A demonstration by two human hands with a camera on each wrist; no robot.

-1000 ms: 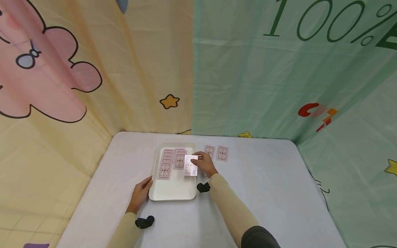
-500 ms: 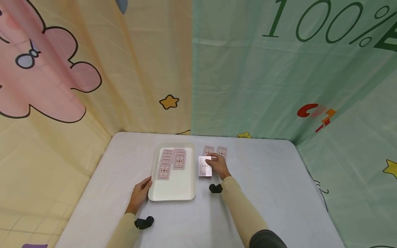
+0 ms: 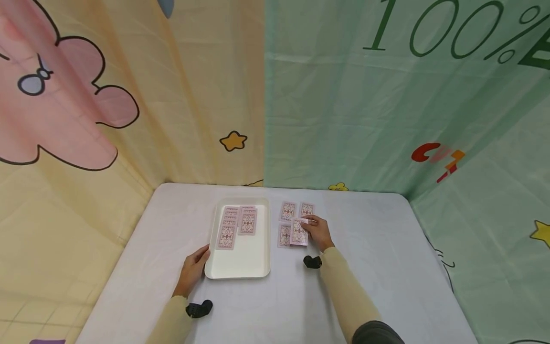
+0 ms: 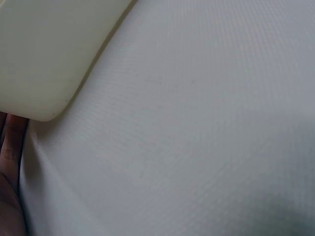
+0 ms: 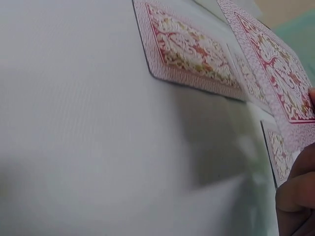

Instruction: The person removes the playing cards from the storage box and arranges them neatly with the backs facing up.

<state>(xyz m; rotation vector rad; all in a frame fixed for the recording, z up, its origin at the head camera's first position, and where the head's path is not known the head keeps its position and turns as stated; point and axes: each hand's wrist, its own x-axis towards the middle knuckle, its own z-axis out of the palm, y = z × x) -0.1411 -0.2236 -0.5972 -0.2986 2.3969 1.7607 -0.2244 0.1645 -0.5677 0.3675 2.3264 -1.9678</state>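
Observation:
My right hand (image 3: 320,232) pinches a playing card (image 3: 298,233) by its right edge, back side up. In the right wrist view this card (image 5: 278,69) is tilted above the white tabletop, its shadow falling below. Close by lie face-down cards: one (image 3: 284,236) partly covered by the held card, one (image 3: 288,210) behind it, and another (image 3: 307,209) behind my fingers. My left hand (image 3: 192,271) rests against the left side of a white tray (image 3: 240,265). In the left wrist view, fairly straight fingers (image 4: 14,142) meet the tray's outer wall.
Inside the tray, a column of overlapping face-down cards (image 3: 226,237) lies at the left, with a shorter column (image 3: 248,222) beside it. The white table (image 3: 369,248) ends at patterned curtains (image 3: 339,119) at the back and sides.
My right hand has carried the card rightward from over the tray, past a card on the table, to a spot right of it. My left hand stays at the tray's side.

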